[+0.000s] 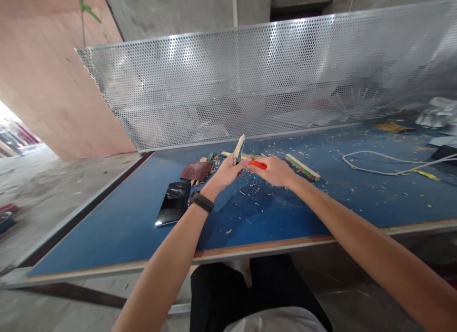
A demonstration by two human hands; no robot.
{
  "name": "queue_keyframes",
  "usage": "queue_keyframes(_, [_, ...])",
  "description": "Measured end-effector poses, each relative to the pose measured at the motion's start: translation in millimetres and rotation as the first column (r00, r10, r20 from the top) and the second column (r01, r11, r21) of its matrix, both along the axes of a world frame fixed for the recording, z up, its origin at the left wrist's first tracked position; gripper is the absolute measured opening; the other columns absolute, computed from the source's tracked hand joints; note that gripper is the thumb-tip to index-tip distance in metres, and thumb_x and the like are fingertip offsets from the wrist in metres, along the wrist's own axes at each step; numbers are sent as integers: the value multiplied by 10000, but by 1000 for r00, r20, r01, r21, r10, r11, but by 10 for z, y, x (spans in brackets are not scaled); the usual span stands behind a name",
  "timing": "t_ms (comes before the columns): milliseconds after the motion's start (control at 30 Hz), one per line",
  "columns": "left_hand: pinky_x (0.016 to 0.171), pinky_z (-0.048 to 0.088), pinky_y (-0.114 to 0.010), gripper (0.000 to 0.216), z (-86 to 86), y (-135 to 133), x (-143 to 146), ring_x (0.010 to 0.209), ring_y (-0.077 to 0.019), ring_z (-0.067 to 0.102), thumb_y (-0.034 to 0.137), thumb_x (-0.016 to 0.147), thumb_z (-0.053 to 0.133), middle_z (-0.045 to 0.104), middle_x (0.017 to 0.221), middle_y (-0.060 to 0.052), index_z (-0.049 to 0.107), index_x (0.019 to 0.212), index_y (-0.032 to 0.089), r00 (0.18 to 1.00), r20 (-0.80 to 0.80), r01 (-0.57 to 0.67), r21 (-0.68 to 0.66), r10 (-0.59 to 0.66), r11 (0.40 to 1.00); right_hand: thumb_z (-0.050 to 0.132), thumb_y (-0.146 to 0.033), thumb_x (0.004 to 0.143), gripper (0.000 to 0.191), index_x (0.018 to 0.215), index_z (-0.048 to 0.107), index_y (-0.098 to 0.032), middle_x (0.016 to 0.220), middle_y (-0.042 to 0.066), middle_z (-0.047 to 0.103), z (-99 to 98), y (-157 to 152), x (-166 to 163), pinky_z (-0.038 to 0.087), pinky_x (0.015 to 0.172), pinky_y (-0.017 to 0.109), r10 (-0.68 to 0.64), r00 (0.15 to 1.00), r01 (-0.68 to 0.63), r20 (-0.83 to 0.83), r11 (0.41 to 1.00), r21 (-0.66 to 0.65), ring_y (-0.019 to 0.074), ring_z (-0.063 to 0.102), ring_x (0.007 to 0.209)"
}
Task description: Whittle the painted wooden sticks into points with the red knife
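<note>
My left hand [228, 172] is closed round a strip of wood [239, 147], pale with a green-painted side, its pointed end tilting up and away. Gripped in my right hand [274, 171] is a knife with an orange handle [257, 165]. Its blade is mostly hidden at the left hand's fingers, close against the wood. Both hands meet above the blue tabletop [117, 217]. Just right of them lies another wooden strip [303, 167] with red and green sides. A further pale strip lies partly hidden behind the hands.
A dark phone [173, 203] lies left of my wrist, near brown sandpaper [196, 171] with thin sticks under it. Wood shavings [228, 231] are strewn about. A white cable [385, 173] loops at the right. A perforated metal panel [214, 94] stands along the back edge.
</note>
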State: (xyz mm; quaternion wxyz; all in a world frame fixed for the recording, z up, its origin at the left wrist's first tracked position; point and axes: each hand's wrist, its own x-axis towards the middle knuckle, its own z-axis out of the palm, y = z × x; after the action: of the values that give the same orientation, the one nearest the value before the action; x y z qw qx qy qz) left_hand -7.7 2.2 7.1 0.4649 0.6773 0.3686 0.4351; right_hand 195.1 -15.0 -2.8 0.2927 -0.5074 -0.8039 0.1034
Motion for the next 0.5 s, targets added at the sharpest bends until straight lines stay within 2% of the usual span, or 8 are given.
queue_keyframes(100, [538,382,-233,324,-59,50,40,536,-60,429,353,907,795,476,643,61,536,800,189,999,44,-17,-13,18,1000,470,-735,977,581,1122,821,-295,843,85,770,-16,7,-48,389,655,363,-67,997,67,25,997,24,281,686,775])
queue_keyframes(200, [497,323,-227,359,-133,86,106,474,-43,370,408,975,719,428,582,80,504,784,194,989,105,-99,-50,104,994,406,-750,999,622,1133,815,-301,866,95,771,-26,27,-76,361,629,354,-116,993,115,12,992,58,281,673,770])
queue_keyframes(267, [483,309,-220,358,-167,95,132,450,-34,354,427,990,700,416,578,91,505,802,193,985,133,-106,-71,114,992,388,-765,999,650,1135,814,-293,844,95,763,-24,34,-70,348,611,349,-125,992,125,3,991,53,273,657,742])
queue_keyframes(333, [477,313,-211,331,-180,95,129,445,-32,369,409,979,719,418,576,98,526,825,188,987,121,-97,-75,106,992,404,-776,988,664,1146,813,-277,810,86,752,-21,34,-47,350,602,346,-102,995,102,-7,995,20,256,638,702])
queue_keyframes(500, [494,373,-204,249,-155,81,65,477,-37,453,286,929,782,500,611,82,569,865,172,986,53,-155,-85,160,984,470,-729,984,614,1135,811,-242,808,60,752,-23,35,7,399,639,348,51,997,-53,-60,998,-35,218,616,684])
